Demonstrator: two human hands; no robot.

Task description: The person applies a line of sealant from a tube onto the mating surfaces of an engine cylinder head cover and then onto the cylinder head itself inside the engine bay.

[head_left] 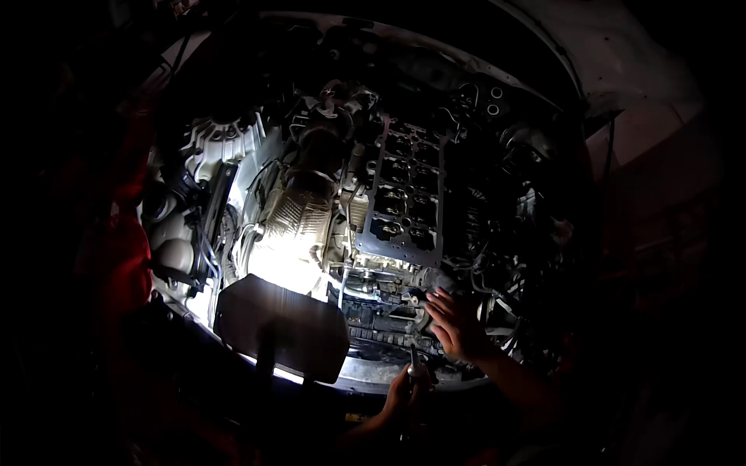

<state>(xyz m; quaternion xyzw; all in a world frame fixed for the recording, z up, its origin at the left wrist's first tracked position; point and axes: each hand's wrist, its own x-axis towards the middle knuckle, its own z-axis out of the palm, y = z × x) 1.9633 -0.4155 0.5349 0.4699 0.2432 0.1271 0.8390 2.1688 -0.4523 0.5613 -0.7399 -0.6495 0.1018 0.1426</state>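
- Clock positions are taken from the middle of the view.
- My left hand [399, 394], at 6 o'clock, is closed around a slim hand tool [416, 370]; its dark tip points toward 12 o'clock.
- My right hand [457, 330], at 5 o'clock, is unclenched and grips nothing visible; the fingers are spread and reach toward 11 o'clock. I cannot tell whether the fingertips touch the parts beneath.
- The engine [400, 251] sits just off centre toward 1 o'clock; its grey rectangular top shows two rows of openings. Both hands are near its lower end.
- A dark, flat-backed lamp [284, 326], between 7 and 8 o'clock, throws strong white light below it.
- A ribbed metal shield [299, 220] lies at 9 o'clock, brightly lit.
- A pale finned cover [224, 144] stands at 10 o'clock.
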